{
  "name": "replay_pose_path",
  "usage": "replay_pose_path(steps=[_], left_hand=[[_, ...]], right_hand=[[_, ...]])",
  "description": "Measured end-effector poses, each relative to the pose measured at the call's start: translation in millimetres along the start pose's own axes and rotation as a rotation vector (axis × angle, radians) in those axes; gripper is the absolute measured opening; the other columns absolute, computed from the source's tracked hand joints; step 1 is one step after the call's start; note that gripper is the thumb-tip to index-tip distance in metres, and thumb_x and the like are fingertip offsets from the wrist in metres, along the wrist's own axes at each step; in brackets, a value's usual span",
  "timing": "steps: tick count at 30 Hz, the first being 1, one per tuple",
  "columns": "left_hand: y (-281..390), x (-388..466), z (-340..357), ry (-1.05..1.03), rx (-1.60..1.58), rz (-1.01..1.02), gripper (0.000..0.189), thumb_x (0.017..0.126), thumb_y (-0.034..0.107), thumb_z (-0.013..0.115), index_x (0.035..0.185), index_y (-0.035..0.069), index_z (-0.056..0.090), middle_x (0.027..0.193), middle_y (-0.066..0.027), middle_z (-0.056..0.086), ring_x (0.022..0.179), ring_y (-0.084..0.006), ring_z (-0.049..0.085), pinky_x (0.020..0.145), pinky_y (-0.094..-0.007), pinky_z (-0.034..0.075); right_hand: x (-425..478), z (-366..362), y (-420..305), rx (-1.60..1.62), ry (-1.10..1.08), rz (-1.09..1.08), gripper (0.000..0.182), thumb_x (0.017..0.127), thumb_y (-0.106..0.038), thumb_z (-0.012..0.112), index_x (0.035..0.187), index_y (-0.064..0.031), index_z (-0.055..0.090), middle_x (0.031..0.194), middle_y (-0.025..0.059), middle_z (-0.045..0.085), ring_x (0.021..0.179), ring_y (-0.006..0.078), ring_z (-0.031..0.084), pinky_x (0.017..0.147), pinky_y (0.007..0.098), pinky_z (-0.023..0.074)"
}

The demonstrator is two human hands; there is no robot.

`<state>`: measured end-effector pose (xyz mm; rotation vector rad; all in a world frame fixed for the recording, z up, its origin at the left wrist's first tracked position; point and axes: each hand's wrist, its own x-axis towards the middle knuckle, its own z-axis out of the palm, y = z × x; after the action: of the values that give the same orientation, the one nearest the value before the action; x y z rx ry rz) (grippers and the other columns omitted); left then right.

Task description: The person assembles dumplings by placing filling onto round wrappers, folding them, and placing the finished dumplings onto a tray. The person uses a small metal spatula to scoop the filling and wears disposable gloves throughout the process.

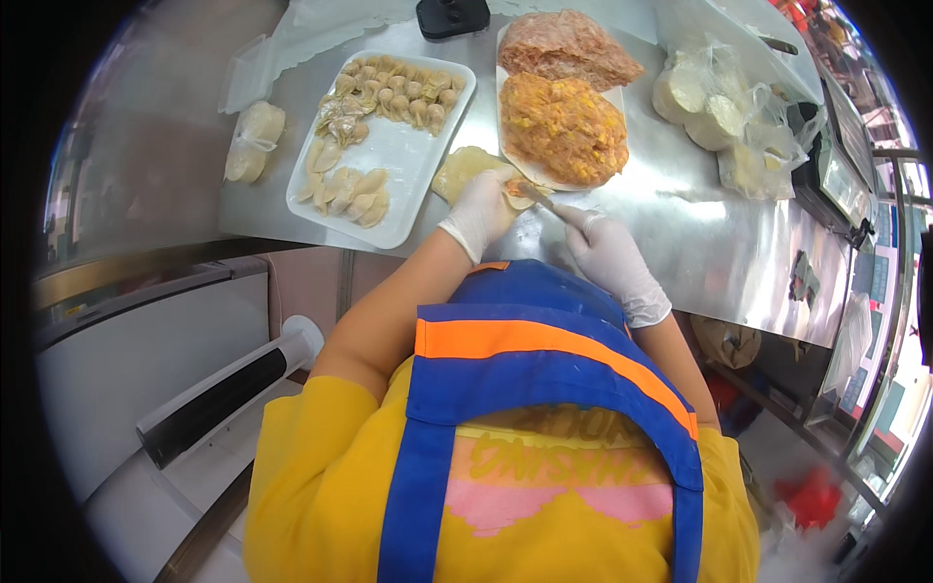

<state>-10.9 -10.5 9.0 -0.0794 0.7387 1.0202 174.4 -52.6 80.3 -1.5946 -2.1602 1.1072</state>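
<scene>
White gloves cover both my hands. A dough wrapper [520, 201] with a little orange filling on it is held in my left hand [490, 198]. My right hand [603, 244] grips a thin filling spatula [541, 197], its tip at the filling. Under and beyond my left hand lie more flat yellowish wrappers [461, 172]. Just beyond both hands a white tray [536, 175] carries a mound of orange filling with yellow bits [565, 130] and a pinkish minced-meat mound [565, 47]. To the left, a white tray [408, 171] bears rows of wontons [415, 91] and several folded dumplings [357, 195].
The steel table [700, 240] has its front edge close to my apron. Bagged pale wrappers [707, 109] lie at the right, near a weighing scale [838, 160]. A wrapped pale bundle [255, 140] sits at far left. A black device [453, 16] stands at the back.
</scene>
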Motion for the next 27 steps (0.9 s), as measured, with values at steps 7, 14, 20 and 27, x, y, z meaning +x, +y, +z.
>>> replay_pose_path(steps=[7, 14, 20, 27], left_hand=[[4.1, -28.3, -5.1, 0.004, 0.054, 0.143, 0.040, 0.099, 0.018, 0.033, 0.127, -0.010, 0.037, 0.122, -0.0233, 0.049, 0.118, -0.0336, 0.049, 0.103, -0.0449, 0.042], [-14.4, -43.5, 18.8, -0.206, 0.620, 0.430, 0.038, 0.101, 0.026, 0.037, 0.125, 0.000, 0.050, 0.123, -0.0125, 0.052, 0.126, -0.0210, 0.041, 0.108, -0.0327, 0.030], [23.6, -48.4, 52.1, -0.280, 1.694, 0.767, 0.022, 0.091, 0.017, 0.059, 0.106, 0.002, 0.062, 0.101, -0.0072, 0.061, 0.101, -0.0158, 0.057, 0.090, -0.0273, 0.045], [7.3, -59.1, 59.6, -0.239, 0.816, 0.543, 0.037, 0.082, 0.005, 0.069, 0.115, 0.001, 0.053, 0.083, -0.0015, 0.060, 0.070, -0.0072, 0.059, 0.062, -0.0197, 0.051]], right_hand=[[-28.9, -0.2, 12.6, 0.266, 0.032, -0.080, 0.033, 0.089, -0.012, 0.049, 0.118, -0.0027, 0.060, 0.084, 0.0170, 0.063, 0.080, 0.0272, 0.063, 0.075, 0.0356, 0.0483], [-16.7, -2.3, -13.5, 0.805, -0.092, 0.291, 0.038, 0.095, -0.015, 0.042, 0.128, 0.0013, 0.050, 0.072, -0.0021, 0.053, 0.056, 0.0044, 0.043, 0.053, 0.0185, 0.0372], [-27.4, -24.0, -34.3, 1.038, -0.147, 0.342, 0.040, 0.094, -0.012, 0.041, 0.131, 0.0002, 0.048, 0.070, -0.0001, 0.053, 0.050, 0.0027, 0.038, 0.045, 0.0167, 0.0320], [-28.3, -30.8, -39.7, 1.473, -0.195, 0.352, 0.038, 0.093, -0.009, 0.038, 0.129, 0.0020, 0.046, 0.070, 0.0016, 0.052, 0.040, 0.0024, 0.030, 0.034, 0.0176, 0.0218]])
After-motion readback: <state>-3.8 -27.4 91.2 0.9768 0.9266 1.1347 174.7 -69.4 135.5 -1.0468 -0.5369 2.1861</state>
